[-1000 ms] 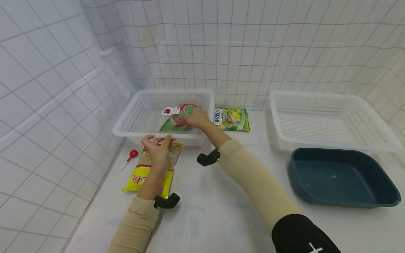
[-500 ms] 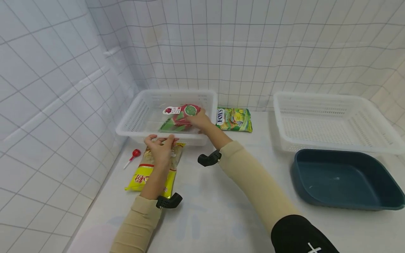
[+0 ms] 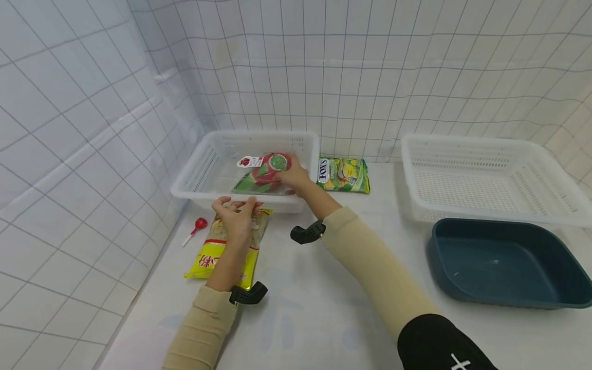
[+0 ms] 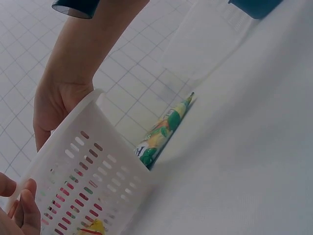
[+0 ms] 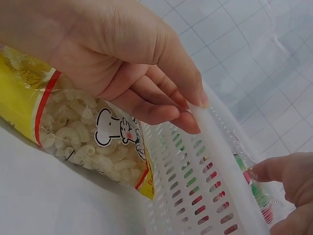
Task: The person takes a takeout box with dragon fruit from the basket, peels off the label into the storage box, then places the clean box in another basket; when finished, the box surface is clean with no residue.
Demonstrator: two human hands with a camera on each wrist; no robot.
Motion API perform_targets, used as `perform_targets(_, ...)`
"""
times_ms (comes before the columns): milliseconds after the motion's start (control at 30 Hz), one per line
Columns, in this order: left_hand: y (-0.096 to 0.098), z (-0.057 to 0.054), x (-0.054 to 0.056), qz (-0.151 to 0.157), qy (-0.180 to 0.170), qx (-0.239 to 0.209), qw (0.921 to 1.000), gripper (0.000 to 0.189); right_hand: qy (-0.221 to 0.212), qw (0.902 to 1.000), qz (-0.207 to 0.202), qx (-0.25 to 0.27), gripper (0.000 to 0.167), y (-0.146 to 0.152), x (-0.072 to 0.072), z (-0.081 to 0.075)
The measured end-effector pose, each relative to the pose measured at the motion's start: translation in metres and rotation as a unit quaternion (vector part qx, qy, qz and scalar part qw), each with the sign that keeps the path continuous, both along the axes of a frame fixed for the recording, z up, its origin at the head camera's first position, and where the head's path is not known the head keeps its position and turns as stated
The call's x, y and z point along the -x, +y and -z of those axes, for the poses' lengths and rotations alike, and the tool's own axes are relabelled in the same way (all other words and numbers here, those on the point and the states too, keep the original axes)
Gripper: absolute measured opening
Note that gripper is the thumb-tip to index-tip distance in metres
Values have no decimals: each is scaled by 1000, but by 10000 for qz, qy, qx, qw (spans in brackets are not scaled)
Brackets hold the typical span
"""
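My left hand (image 3: 237, 218) pinches the front rim of the left white basket (image 3: 194, 192), thumb and fingertips at its edge. Inside lies a red-and-green package (image 3: 265, 172) in clear wrap with a white label. My right hand (image 3: 296, 174) reaches into the basket and holds the package's right end, thumb on the near side and fingers behind. In the right wrist view, my right thumb (image 5: 271, 169) touches the package past the rim. A yellow bag of macaroni (image 5: 83, 137) lies under my left wrist, in front of the basket.
A red lollipop (image 3: 200, 224) lies left of the macaroni bag. Right of the basket is a green-and-yellow FOX'S candy bag (image 3: 344, 176). Another white basket (image 3: 462, 190) stands at the back right, with a dark blue tub (image 3: 504, 262) in front. A white grid curtain surrounds the table.
My right hand has shifted slightly right, toward the package's right end, and its fingers have gone behind it. My left hand stays on the basket rim. The head view has shifted slightly.
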State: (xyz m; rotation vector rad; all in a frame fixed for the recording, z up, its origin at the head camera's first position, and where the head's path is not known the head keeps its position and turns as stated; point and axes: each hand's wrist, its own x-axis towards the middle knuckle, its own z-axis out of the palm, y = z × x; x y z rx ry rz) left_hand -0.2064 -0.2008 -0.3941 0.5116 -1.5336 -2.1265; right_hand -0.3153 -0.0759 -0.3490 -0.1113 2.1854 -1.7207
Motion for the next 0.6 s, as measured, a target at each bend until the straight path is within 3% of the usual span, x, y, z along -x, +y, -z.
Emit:
perform_targets(300, 1, 1, 0, 49, 285, -82, 9995, 55, -73, 9989, -312, 356, 74, 2, 2, 1)
perform_targets(600, 0, 1, 0, 74, 149, -53, 9998, 56, 143, 9983, -331, 461, 61, 2, 2, 2)
